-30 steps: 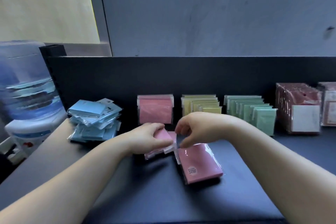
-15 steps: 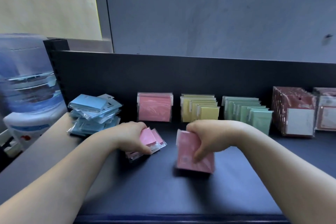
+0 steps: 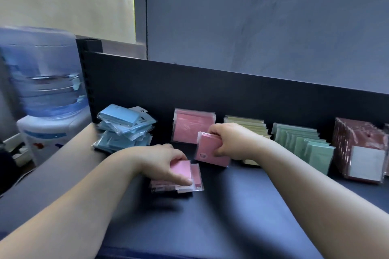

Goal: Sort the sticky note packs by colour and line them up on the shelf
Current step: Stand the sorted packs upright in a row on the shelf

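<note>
Your right hand [image 3: 231, 143] grips a pink pack [image 3: 210, 154] upright, the pink row [image 3: 189, 127] at eleven o'clock; your left hand [image 3: 155, 160] holds spare packs [image 3: 182, 169].

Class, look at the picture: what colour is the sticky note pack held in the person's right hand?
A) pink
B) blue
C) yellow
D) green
A: the right hand grips a pink pack, standing on edge in front of the pink row.
</note>
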The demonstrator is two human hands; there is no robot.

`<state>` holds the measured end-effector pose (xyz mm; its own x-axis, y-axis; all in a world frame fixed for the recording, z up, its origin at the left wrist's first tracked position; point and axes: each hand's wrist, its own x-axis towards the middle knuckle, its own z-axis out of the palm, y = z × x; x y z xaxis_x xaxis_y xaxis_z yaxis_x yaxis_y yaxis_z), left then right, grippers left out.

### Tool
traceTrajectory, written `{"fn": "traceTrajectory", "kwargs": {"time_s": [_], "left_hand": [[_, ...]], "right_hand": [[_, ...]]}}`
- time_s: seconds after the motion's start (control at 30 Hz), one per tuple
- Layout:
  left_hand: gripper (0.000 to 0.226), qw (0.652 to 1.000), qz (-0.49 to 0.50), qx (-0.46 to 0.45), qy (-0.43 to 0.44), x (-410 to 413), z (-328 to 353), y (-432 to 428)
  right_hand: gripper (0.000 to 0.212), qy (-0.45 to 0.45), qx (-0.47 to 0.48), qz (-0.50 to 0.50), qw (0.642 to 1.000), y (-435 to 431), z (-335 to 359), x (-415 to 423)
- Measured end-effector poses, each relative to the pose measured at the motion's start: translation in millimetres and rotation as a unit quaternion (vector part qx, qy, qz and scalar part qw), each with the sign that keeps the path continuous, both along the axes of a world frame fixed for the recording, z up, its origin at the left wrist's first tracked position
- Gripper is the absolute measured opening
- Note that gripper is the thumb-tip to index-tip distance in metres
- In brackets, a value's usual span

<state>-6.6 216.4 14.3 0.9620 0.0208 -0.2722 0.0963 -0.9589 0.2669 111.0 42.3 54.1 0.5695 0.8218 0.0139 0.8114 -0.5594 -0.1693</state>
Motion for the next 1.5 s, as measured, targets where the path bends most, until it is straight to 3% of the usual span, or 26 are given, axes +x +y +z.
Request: {"fn": "traceTrajectory", "kwargs": {"time_s": [0.1,0.27,0.7,0.83,0.9,1.0,1.13,1.33,1.5], "left_hand": [[0.072,1.000,-0.003,-0.001,0.000,-1,-1,3],[0.070,1.000,-0.001,-0.024,0.008,-5,2,6],[0.084,0.999,-0.010,-0.023,0.025,-4,4,11],[0.090,0.999,-0.011,-0.018,0.036,-3,4,13],[0.087,0.999,-0.007,-0.010,0.038,-3,4,12],[0.069,1.000,0.008,-0.013,0.014,-2,0,10],[0.043,0.992,0.078,-0.095,-0.036,-2,-2,18],[0.033,0.959,0.141,-0.233,-0.081,0,-7,19],[0.046,0.959,0.103,-0.256,-0.069,-3,-7,12]], "right_hand": [[0.031,-0.037,0.003,0.008,0.999,24,-10,11],[0.063,-0.106,0.019,-0.014,0.994,45,-17,23],[0.060,-0.185,0.055,-0.008,0.981,32,-26,16],[0.037,-0.082,0.097,0.033,0.991,26,-23,-10],[0.036,-0.016,0.039,0.057,0.998,20,-23,-23],[0.046,0.075,-0.025,0.069,0.995,10,-26,-29],[0.046,0.188,0.000,0.055,0.981,-1,-30,-30],[0.065,0.114,-0.047,0.044,0.991,-4,-37,-34],[0.050,0.116,-0.027,0.024,0.993,-6,-42,-29]]}}
